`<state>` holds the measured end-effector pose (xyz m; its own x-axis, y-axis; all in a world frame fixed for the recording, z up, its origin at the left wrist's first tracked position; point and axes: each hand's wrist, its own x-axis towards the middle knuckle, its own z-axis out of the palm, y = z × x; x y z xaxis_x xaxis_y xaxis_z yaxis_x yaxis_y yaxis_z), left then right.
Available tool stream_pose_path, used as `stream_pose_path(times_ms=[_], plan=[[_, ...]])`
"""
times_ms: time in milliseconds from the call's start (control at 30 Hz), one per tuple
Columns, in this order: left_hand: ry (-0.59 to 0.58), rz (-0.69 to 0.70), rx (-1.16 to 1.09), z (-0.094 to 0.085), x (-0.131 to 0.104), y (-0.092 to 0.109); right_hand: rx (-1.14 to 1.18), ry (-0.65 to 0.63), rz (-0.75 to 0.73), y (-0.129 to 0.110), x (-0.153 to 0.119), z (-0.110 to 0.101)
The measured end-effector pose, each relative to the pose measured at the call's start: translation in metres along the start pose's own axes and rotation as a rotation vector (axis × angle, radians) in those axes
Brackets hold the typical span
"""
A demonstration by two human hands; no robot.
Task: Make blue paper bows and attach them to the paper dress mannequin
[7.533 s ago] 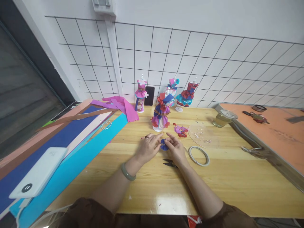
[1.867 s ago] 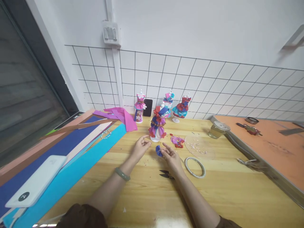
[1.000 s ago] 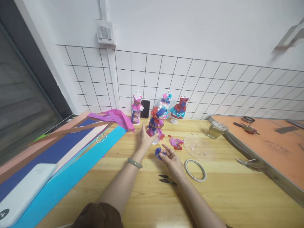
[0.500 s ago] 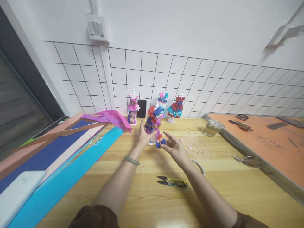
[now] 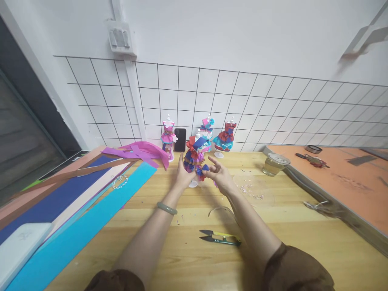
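The front dress form [image 5: 194, 151], in red, blue and purple ruffles on a white base, stands between my hands. My left hand [image 5: 184, 173] is at its left side, thumb against the lower skirt and index finger pointing up. A small blue bow [image 5: 202, 169] is pinched between the thumb and a finger of my right hand [image 5: 220, 176], against the skirt's lower right. Behind are a pink form [image 5: 168, 136], a pink and light blue form [image 5: 206, 127] and a red and light blue form [image 5: 224, 137].
Yellow-handled snips [image 5: 220, 237] lie in front. Left are a blue strip [image 5: 91, 226], magenta fabric [image 5: 142, 150], a beaded ring [image 5: 120, 182] and a white box [image 5: 22, 250]. A phone [image 5: 180, 140] leans behind; a jar [image 5: 275, 163] and beads [image 5: 251, 191] are right.
My right hand has moved up and left, bringing the blue bow from beside the form to its skirt. My left hand stays at the form. A curved strip now shows beside my right wrist.
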<state>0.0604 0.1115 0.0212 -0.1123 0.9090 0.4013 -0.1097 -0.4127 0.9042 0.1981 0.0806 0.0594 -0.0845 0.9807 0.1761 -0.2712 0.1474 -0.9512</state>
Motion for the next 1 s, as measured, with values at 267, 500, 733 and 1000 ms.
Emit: stream_pose_path(times_ms=[267,500,733,1000], plan=[[-0.054,0.016,-0.073,0.000,-0.001,-0.001,-0.030,-0.042,-0.022,0.002,0.012,-0.005],[-0.045,-0.013,-0.035,-0.003,0.000,-0.004,-0.027,-0.035,0.009,-0.006,0.010,-0.009],[-0.055,0.001,-0.047,-0.001,-0.001,0.003,0.058,0.072,0.151,0.002,0.016,-0.014],[-0.068,-0.006,-0.094,-0.001,0.000,0.002,0.111,0.094,0.287,0.011,0.024,-0.020]])
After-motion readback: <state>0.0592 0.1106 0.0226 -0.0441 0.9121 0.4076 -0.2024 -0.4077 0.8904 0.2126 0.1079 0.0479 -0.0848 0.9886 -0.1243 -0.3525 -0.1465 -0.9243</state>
